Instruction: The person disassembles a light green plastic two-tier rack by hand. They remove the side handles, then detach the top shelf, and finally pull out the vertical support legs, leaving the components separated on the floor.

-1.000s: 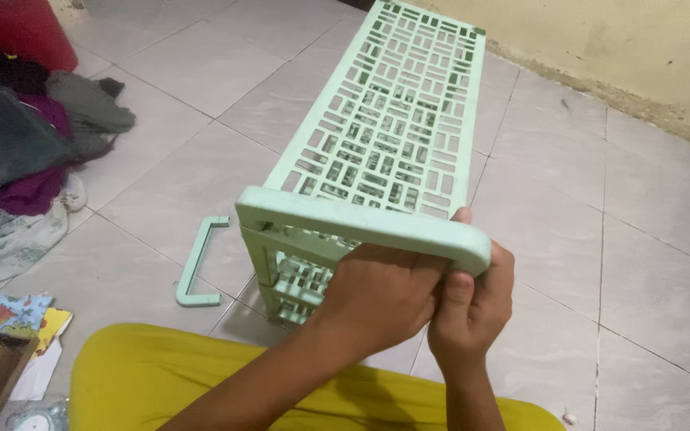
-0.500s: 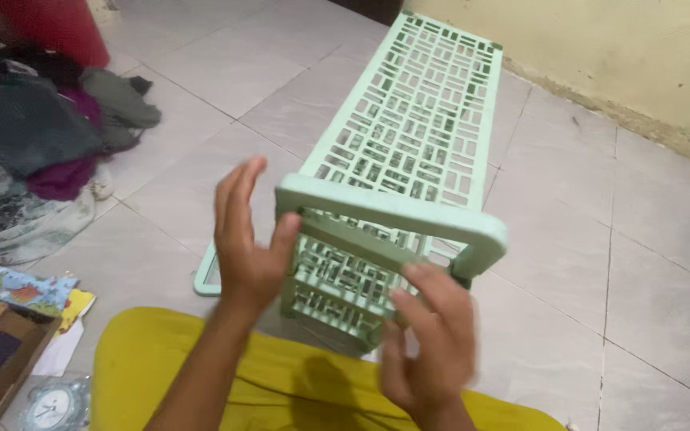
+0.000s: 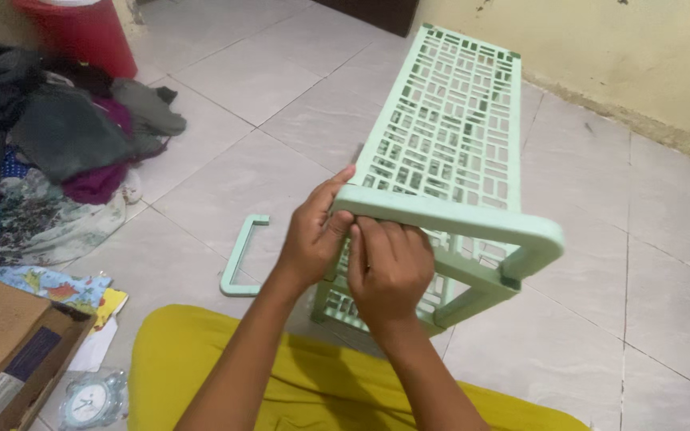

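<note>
Both hands meet at the near left corner of a pale green plastic rack (image 3: 449, 152). The left hand (image 3: 313, 239) curls around the corner of the rack's top end bar, thumb on top and fingers wrapped beneath, gripping it. The right hand (image 3: 389, 271) sits just beside it, touching it, fingers bent and pressed against the same bar and the lattice panel below; it is closed on the bar. Both forearms rise from the bottom of the view over a yellow garment (image 3: 297, 383) covering the person's lap.

The rack lies lengthwise away from the person, its slotted shelf tilted, its far end near the wall (image 3: 616, 48). It rests on a floor (image 3: 225, 88) of large pale grey tiles; the wall is cream, scuffed along its base.

A loose green U-shaped bar (image 3: 241, 255) lies on the floor just left of the hands. Further left is a heap of clothes (image 3: 57, 152), with a red bin (image 3: 81, 32) behind it. At the lower left are a cardboard box (image 3: 1, 343), printed papers (image 3: 57, 287) and a small clock (image 3: 93, 401).
</note>
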